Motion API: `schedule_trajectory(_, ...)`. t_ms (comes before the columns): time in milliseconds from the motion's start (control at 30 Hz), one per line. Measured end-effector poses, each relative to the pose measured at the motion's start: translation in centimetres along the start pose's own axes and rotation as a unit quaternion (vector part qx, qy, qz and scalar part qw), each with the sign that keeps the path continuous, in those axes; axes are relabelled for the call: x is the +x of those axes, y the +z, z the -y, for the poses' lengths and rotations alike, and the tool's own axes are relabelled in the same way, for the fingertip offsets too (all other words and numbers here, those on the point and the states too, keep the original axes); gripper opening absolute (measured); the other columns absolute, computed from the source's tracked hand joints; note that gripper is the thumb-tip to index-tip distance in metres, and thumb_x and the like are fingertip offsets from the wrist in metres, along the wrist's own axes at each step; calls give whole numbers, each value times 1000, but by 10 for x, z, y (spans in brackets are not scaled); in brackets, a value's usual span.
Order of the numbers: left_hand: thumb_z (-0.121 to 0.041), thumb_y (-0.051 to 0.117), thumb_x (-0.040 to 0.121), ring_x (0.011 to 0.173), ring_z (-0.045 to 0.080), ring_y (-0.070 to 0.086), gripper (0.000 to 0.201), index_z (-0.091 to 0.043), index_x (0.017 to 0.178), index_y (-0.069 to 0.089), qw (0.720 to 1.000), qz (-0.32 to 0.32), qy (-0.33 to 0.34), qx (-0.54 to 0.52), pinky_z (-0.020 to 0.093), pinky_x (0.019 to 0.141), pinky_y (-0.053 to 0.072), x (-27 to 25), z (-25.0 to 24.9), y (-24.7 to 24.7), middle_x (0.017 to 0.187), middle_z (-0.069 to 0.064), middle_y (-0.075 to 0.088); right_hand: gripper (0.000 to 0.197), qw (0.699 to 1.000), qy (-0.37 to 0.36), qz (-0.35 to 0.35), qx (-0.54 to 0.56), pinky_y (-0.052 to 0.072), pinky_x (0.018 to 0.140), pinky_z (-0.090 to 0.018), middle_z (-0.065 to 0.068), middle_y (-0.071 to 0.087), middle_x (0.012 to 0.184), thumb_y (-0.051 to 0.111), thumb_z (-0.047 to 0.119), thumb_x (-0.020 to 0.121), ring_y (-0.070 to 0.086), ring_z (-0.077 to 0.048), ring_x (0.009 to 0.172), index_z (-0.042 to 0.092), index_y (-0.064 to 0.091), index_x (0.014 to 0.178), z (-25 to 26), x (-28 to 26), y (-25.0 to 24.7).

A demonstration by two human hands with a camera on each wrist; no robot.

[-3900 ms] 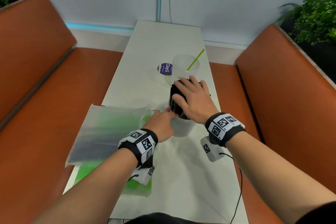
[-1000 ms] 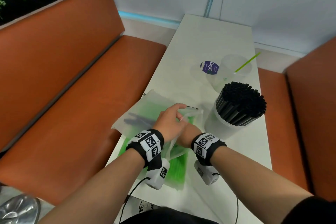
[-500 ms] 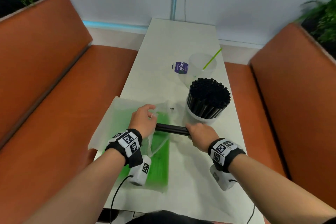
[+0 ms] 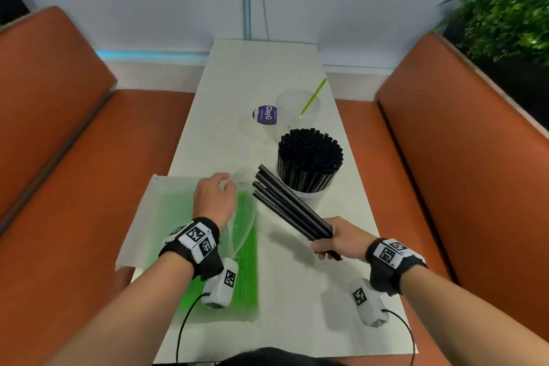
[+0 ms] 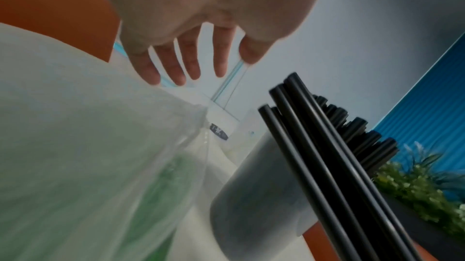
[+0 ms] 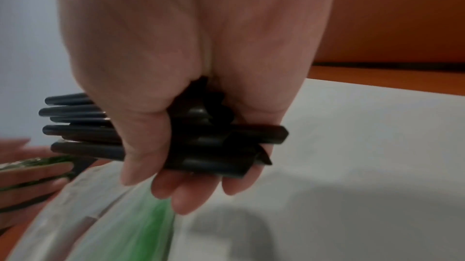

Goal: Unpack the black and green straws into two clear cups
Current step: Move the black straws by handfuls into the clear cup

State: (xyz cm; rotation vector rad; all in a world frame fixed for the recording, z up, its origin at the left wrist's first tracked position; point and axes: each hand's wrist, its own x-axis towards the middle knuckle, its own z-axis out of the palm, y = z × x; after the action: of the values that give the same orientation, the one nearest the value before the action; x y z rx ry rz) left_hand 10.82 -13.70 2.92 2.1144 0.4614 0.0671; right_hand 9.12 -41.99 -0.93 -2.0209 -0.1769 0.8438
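Clenched in the right hand (image 4: 335,239): a last bunch of black straws (image 4: 289,206).
They angle toward the near, nearly full cup (image 4: 307,192), ready to drop in; left hand (image 4: 214,199) hovers loose-fingered over the bag (image 4: 166,217) of green straws.

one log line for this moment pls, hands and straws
right hand grips loose black straws | left hand open over bag | near cup packed black | far cup one green straw

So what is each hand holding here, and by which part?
The right hand grips a small bundle of black plastic straws near its lower end. The left hand holds nothing, fingers spread over the clear plastic bag of green straws.
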Motion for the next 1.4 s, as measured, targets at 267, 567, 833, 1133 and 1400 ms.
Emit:
schedule_trajectory(267,-48,39,87,115,26,63,39,-37,112,67,971,90,52,-217,48,105,45,-3,-53,-1,112,-7,71,21,995,-36,74,-50,54,58,-38,-12,73,79,72,10,82,65,-19,65,-3,62,95,50,11,10)
schedule_trajectory(567,-46,38,84,98,20,65,40,-28,87,73,982,97,155,-52,40,95,50,-6,-62,1,92,-5,74,22,996,-42,69,46,59,73,-41,-21,69,84,75,-6,75,70,-26,72,-3,60,91,80,19,9)
schedule_trajectory(833,-54,33,93,130,16,52,59,-26,140,52,967,49,175,-178,45,113,38,-4,-69,-7,142,-1,56,15,977,-103,19,188,56,69,-37,-21,65,77,73,-5,79,66,-28,68,-4,61,88,102,16,11)
schedule_trajectory(1133,-27,80,75,89,16,72,69,-27,134,43,939,247,162,-178,31,75,60,-36,-63,24,109,1,69,9,819,-220,-99,521,55,86,-42,-17,66,91,70,0,83,66,-28,86,3,69,91,157,9,-10)
schedule_trajectory(1400,-17,73,81,38,20,40,29,6,87,55,933,309,138,-119,25,38,36,-36,-59,15,53,5,48,16,772,-209,-68,596,55,84,-42,-9,66,85,64,4,86,67,-24,81,9,59,101,159,2,-34)
